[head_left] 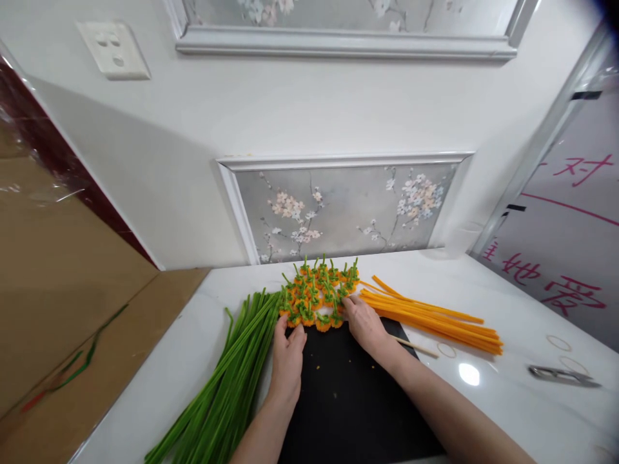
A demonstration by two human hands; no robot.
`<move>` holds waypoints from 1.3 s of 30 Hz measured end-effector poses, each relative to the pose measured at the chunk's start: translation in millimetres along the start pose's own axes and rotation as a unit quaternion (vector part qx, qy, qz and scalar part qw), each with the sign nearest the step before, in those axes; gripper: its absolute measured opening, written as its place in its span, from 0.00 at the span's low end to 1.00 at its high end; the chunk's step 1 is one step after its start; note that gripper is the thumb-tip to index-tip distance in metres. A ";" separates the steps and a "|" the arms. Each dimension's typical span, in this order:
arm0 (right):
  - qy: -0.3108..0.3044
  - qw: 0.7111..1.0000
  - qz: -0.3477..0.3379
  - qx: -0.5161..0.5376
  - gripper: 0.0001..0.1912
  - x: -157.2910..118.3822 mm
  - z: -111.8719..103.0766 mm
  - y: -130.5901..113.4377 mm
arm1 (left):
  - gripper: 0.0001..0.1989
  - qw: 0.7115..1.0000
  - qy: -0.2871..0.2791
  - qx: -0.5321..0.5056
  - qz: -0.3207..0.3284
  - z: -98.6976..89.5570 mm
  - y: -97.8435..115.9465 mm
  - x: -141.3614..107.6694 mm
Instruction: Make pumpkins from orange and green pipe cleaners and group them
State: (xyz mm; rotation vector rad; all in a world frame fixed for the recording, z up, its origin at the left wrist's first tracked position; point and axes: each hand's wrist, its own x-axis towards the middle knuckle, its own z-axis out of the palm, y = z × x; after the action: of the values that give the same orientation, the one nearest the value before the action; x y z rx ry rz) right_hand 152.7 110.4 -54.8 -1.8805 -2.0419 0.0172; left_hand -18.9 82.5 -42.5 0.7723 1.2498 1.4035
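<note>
Several small orange pieces with green tops and upright green stems stand close together at the back of a black mat. My left hand is at the front left edge of this group, fingers apart, its fingertips near the outermost pieces. On the other side, my right hand touches the group's right edge; its fingertips are pressed together by a piece, and what they hold is too small to tell. Long green fuzzy stems lie left of my left hand. Orange fuzzy stems lie beyond my right hand.
A thin wooden stick lies beside my right forearm, near rubber bands. Small metal snips are at the far right. A clear cup stands by the wall. Brown cardboard borders the table's left side.
</note>
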 end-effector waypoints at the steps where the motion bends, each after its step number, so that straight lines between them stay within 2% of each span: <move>1: -0.003 1.000 0.004 0.001 0.11 -1.2 -1.5 0.5 | 0.24 1.000 0.000 0.003 0.001 -0.6 -0.3 -1.9; 7: -0.014 1.000 0.010 0.019 0.09 -19.7 -7.2 -1.0 | 0.21 0.998 0.036 0.031 0.045 -5.4 -14.1 -13.2; 10: -0.019 0.999 0.010 0.025 0.09 -22.2 -4.3 -6.9 | 0.21 0.999 0.017 0.029 0.029 -3.9 -18.0 -15.8; 17: -0.029 0.999 0.031 0.018 0.14 -3.8 -4.7 -10.9 | 0.21 0.998 -0.022 0.053 0.008 4.7 -20.6 -24.0; 21: -0.011 0.998 0.061 0.011 0.15 10.3 -20.8 7.1 | 0.19 0.994 -0.106 0.036 -0.014 13.6 -28.7 -33.4; 23: -0.004 0.997 0.078 0.006 0.14 23.0 -27.6 18.4 | 0.21 0.992 -0.119 0.025 -0.044 18.9 -31.2 -35.1; 27: -0.042 0.993 0.113 0.004 0.10 51.3 -26.5 29.7 | 0.23 0.990 -0.120 -0.008 -0.076 25.1 -32.4 -34.2; 30: -0.067 0.991 0.113 0.013 0.15 63.0 -14.6 27.4 | 0.22 0.989 -0.123 -0.022 -0.085 25.4 -31.1 -34.3; 35: -0.067 0.993 0.075 0.056 0.15 63.3 -0.4 25.7 | 0.18 0.987 -0.118 -0.039 -0.101 25.9 -23.6 -35.4; 39: -0.028 0.994 0.058 0.088 0.13 56.1 -8.5 32.0 | 0.17 0.988 -0.104 -0.037 -0.103 27.6 -19.5 -31.2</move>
State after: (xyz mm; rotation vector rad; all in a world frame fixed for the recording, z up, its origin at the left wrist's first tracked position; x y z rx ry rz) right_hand 183.2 166.2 -40.6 -1.9049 -1.8960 0.2738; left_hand 19.7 58.2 -49.0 0.6975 1.0767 1.1638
